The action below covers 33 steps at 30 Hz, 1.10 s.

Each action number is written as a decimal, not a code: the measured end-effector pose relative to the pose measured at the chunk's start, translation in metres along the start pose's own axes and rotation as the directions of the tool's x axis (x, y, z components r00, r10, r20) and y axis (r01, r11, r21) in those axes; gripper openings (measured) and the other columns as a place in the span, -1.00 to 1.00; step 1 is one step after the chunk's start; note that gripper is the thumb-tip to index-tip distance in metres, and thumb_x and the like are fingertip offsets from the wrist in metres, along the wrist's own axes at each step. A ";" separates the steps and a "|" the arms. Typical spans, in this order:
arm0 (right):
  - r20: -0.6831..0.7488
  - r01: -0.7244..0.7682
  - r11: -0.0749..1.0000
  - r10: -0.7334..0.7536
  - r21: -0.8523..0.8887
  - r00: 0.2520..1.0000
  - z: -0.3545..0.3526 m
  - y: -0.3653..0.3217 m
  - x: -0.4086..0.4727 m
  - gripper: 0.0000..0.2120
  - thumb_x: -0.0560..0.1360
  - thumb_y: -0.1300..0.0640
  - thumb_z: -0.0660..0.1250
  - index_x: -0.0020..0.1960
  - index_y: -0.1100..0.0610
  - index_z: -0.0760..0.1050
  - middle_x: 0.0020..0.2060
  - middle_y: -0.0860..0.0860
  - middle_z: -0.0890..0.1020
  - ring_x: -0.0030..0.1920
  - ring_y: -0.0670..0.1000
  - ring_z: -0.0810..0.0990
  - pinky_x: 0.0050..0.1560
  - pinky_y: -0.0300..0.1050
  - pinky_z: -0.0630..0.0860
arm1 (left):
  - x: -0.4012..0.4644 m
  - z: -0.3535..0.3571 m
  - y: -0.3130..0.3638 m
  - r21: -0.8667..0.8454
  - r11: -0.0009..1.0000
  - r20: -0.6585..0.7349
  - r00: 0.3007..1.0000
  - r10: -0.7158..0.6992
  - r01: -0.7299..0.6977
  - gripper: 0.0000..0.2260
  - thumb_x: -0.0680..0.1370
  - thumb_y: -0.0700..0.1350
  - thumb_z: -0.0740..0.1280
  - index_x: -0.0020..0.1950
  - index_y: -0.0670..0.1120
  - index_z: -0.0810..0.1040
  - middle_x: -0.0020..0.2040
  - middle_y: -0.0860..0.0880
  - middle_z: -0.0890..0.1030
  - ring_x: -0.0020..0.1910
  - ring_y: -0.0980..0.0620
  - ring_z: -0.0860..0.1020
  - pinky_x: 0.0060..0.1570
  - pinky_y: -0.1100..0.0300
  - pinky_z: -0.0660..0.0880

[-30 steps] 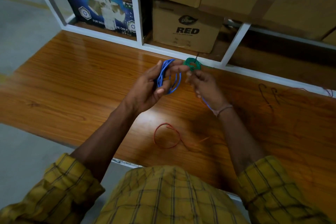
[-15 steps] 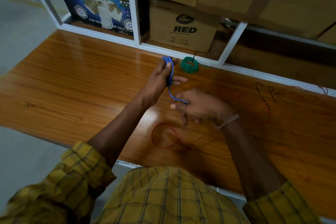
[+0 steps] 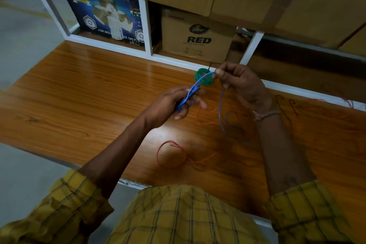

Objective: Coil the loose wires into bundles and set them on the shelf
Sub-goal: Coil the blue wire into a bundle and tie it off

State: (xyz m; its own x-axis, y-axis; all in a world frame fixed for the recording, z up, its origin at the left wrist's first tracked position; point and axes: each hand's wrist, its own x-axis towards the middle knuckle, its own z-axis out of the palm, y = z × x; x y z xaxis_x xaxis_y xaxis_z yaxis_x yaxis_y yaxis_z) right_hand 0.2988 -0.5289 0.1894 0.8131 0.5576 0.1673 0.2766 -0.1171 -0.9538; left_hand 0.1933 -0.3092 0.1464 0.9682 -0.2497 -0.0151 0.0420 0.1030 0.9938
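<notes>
My left hand point(image 3: 170, 105) grips a small coil of blue wire point(image 3: 188, 96) above the wooden shelf board point(image 3: 83, 93). My right hand point(image 3: 243, 85) pinches the same blue wire farther along, up near the back rail. The wire's loose tail point(image 3: 220, 117) hangs down from that hand and curls over the board. A finished green wire bundle point(image 3: 204, 77) lies at the back of the board, just left of my right hand. A loose red wire loop point(image 3: 171, 154) lies on the board near me.
Cardboard boxes fill the rack behind, one marked RED point(image 3: 198, 39), beside a blue printed box point(image 3: 107, 14). White rack posts point(image 3: 147, 27) rise from the back rail. Thin dark and red wires point(image 3: 293, 105) lie on the board at right. Grey floor point(image 3: 23, 45) lies left.
My right hand has risen from low over the board to the back rail, drawing the blue wire up and out. My left hand has dropped slightly with the coil.
</notes>
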 end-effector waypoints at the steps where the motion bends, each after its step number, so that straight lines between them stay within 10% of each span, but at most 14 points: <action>1: -0.077 -0.005 1.000 0.004 -0.015 0.997 0.005 0.006 0.003 -0.80 0.61 0.13 0.37 -0.02 0.28 0.60 -0.46 -0.14 0.49 -0.40 -0.12 0.35 -0.30 -0.29 0.32 | -0.001 0.002 0.001 -0.062 0.998 0.018 1.000 0.011 -0.010 -0.61 0.74 -0.24 0.01 0.44 -0.39 0.45 0.15 -0.37 0.65 -0.58 0.12 0.30 -0.52 0.28 0.19; 10: -0.222 -0.211 0.971 0.231 0.112 0.947 0.049 0.061 -0.003 -0.81 0.68 0.11 0.28 -0.02 0.19 0.57 -0.45 -0.03 0.40 -0.51 -0.10 0.31 -0.50 -0.20 0.25 | 0.006 0.006 0.004 -0.459 0.885 -0.113 0.993 0.022 -0.072 -0.54 0.73 -0.17 0.00 0.48 -0.44 0.39 0.28 -0.33 0.60 -0.61 0.16 0.31 -0.47 0.37 0.35; 17: -0.122 -0.337 0.921 0.318 -0.194 0.940 0.066 0.064 -0.015 -0.70 0.71 -0.02 0.18 -0.04 0.12 0.56 -0.42 0.11 0.50 -0.55 -0.02 0.41 -0.56 -0.23 0.31 | 0.010 0.013 0.008 -0.565 0.823 -0.173 0.984 -0.043 -0.064 -0.54 0.78 -0.12 -0.04 0.50 -0.44 0.34 0.32 -0.34 0.60 -0.59 0.11 0.33 -0.34 0.29 0.55; 21: 0.100 -0.376 0.857 0.434 -0.352 0.896 0.079 0.057 -0.029 -0.73 0.71 -0.01 0.18 0.07 0.09 0.60 -0.43 0.11 0.60 -0.60 -0.04 0.42 -0.56 -0.24 0.33 | 0.021 0.010 0.012 -0.436 0.892 -0.247 0.969 0.005 -0.115 -0.55 0.80 -0.08 0.01 0.53 -0.39 0.31 0.41 -0.25 0.60 -0.41 0.08 0.50 -0.41 0.27 0.52; 25: 0.294 -0.189 0.853 0.364 -0.487 0.884 0.081 0.024 -0.039 -0.63 0.69 0.02 0.24 -0.18 0.23 0.56 -0.45 0.04 0.61 -0.53 -0.16 0.48 -0.39 -0.36 0.33 | 0.028 0.004 0.003 -0.144 0.983 -0.328 0.943 0.063 -0.116 -0.66 0.81 -0.08 0.03 0.49 -0.20 0.40 0.41 -0.16 0.62 -0.04 -0.10 0.74 -0.07 0.16 0.66; 29: 0.405 0.010 0.848 0.243 -0.530 0.882 0.057 -0.009 -0.033 -0.62 0.59 0.19 0.42 -0.37 0.06 0.41 -0.50 -0.15 0.46 -0.41 -0.31 0.49 -0.31 -0.32 0.29 | 0.024 0.004 -0.009 0.180 0.982 -0.308 0.946 0.105 -0.050 -0.74 0.81 -0.09 0.07 0.40 -0.16 0.44 0.38 -0.10 0.62 -0.05 -0.08 0.75 -0.04 0.10 0.65; 33: 0.528 0.008 0.926 0.209 -0.378 0.823 0.031 -0.039 -0.021 -0.85 0.60 0.16 0.42 -0.13 0.19 0.61 -0.38 0.03 0.60 -0.36 -0.11 0.50 -0.30 -0.10 0.39 | 0.023 -0.003 -0.019 0.408 0.910 -0.325 0.943 0.078 0.066 -0.57 0.74 0.15 0.15 0.21 -0.24 0.45 0.06 -0.21 0.62 -0.19 -0.02 0.58 -0.09 -0.11 0.58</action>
State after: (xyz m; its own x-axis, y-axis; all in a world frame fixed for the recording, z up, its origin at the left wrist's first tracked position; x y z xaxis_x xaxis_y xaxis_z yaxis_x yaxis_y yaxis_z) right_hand 0.2553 -0.5105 0.2152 0.4566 0.8685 -0.1931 0.4562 -0.4149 -0.7872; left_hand 0.2155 -0.3140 0.1273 0.9960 0.0856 0.0271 0.0013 -0.3158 0.9488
